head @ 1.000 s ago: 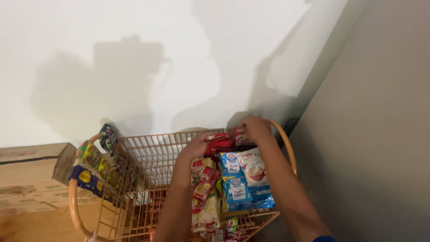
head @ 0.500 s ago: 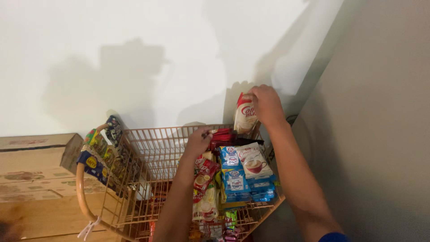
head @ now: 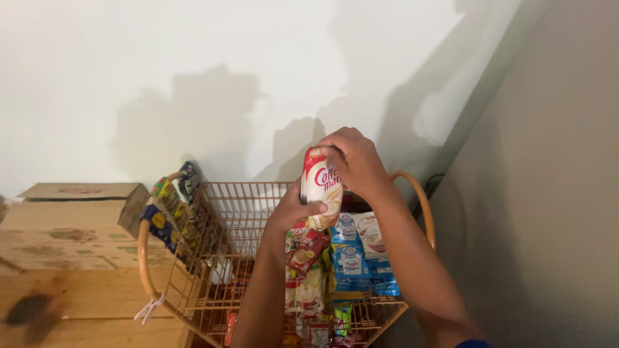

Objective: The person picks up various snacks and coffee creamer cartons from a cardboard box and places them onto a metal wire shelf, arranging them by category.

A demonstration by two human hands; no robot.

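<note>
My right hand [head: 353, 161] grips the top of a white and red sachet pack [head: 320, 187], lifted upright above a wire rack [head: 219, 212]. Its lower side rests against the thumb of my left hand [head: 293, 209]. Under both hands, strips of red, cream and blue-and-white sachets [head: 351, 248] hang over the rack's front.
A copper-coloured rack with curved hoop rails [head: 419, 200] holds more hanging snack packets on its left side [head: 171, 206]. Cardboard boxes [head: 64, 219] are stacked at the left. A white wall is behind, and a grey wall [head: 548, 193] is at the right.
My right hand lifted the white and red sachet pack out of the rack and moved it left. My left hand rose from the hanging sachets to touch it.
</note>
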